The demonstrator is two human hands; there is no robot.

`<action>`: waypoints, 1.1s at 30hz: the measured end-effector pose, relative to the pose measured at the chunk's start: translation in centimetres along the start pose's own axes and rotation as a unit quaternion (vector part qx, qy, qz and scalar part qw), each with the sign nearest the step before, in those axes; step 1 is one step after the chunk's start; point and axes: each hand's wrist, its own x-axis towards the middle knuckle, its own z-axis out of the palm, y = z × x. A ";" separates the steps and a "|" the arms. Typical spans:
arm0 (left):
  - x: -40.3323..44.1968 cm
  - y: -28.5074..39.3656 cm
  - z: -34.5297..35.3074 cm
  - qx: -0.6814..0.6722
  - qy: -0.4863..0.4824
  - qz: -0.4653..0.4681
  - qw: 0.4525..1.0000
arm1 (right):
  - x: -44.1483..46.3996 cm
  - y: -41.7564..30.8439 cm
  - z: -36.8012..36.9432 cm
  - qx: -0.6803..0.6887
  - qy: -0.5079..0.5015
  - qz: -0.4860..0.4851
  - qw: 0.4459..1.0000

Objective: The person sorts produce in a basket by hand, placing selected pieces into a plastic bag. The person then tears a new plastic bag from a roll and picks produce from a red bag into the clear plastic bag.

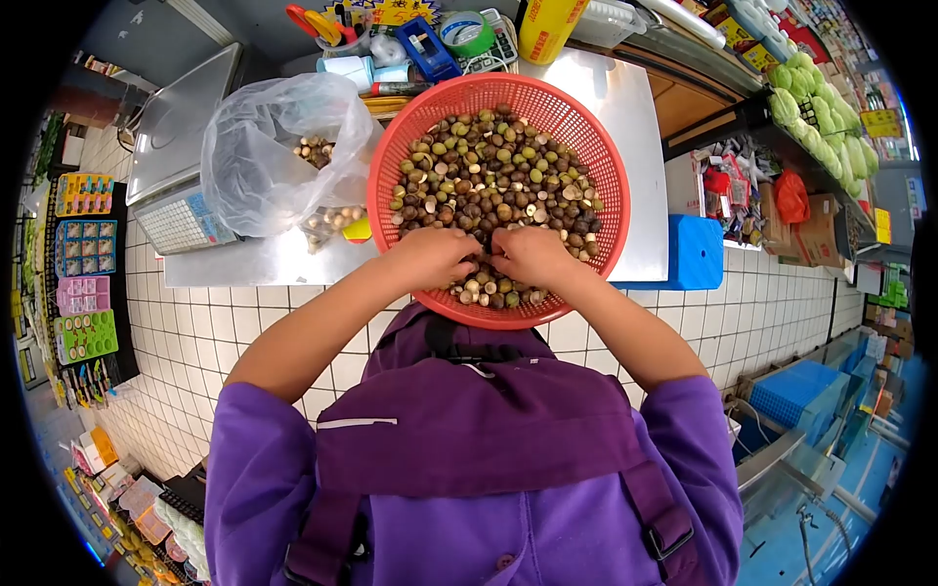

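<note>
A red plastic basket [614,220] stands at the table's front edge, its near rim against my body. In it lies a broad heap of round brown and green lotus seeds [498,161], with several pale peeled ones [479,290] at the near side. My left hand [437,256] is over the near part of the heap, fingers curled down among the seeds. Close beside it, my right hand [532,256] has its fingers bent inward and pressed together. Both sets of fingertips sit at the seeds, partly hidden, so which seed each one grips cannot be made out.
Left of the basket, a clear plastic bag [264,166] holds pale seeds on the metal table [640,146]. Behind are a scale [181,215], a blue tape dispenser [427,49], green tape [467,34] and orange-handled scissors [318,24]. A blue stool [696,252] stands at the right.
</note>
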 end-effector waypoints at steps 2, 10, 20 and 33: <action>0.7 -0.6 -0.3 -0.030 -0.021 0.037 0.999 | 0.0 0.4 0.0 0.029 0.006 -0.006 1.000; 1.4 0.8 -4.1 -0.007 -0.125 -0.054 0.991 | -2.5 1.7 -1.7 0.500 -0.068 -0.010 0.863; -9.7 2.3 -14.1 -0.301 0.239 -0.022 0.923 | -2.1 -2.1 0.7 -0.004 0.027 -0.102 0.994; -15.2 -6.2 -12.3 0.115 0.544 -0.197 0.808 | 8.5 -12.1 -15.8 0.096 0.238 -0.221 0.941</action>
